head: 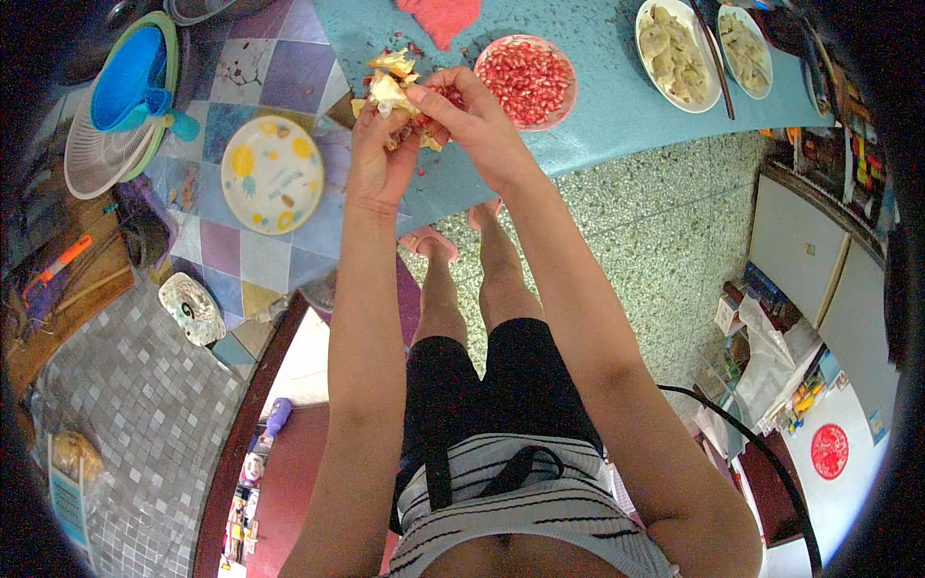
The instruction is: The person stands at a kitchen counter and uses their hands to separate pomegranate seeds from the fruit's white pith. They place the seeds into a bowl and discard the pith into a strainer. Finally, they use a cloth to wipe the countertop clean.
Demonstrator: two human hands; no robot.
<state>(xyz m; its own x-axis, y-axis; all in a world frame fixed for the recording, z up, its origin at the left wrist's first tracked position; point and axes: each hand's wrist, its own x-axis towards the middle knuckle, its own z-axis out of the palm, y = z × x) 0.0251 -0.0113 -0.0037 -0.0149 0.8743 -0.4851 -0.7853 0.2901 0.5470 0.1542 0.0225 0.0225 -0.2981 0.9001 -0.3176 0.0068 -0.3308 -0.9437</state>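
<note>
Both hands are at a piece of opened pomegranate (394, 92) above the near edge of the table. Its pale membrane and yellowish peel stick up between them. My left hand (386, 155) grips the piece from below on the left side. My right hand (470, 119) has its thumb and fingers against the right side, where red seeds show; part of the piece is hidden by the fingers. Right beside my right hand lies a pink-rimmed plate (571, 87) heaped with loose red pomegranate seeds. A few seeds and scraps lie on the blue-green tabletop (614, 134) around the hands.
A fruit-patterned plate (272, 175) is on the checkered cover at left. Beyond it are a blue plastic basin (128, 79) and a white strainer basket (101, 155). A red cloth (444, 22) lies at the far side. Two plates of dumplings (676, 58), one with chopsticks (714, 61), are at right.
</note>
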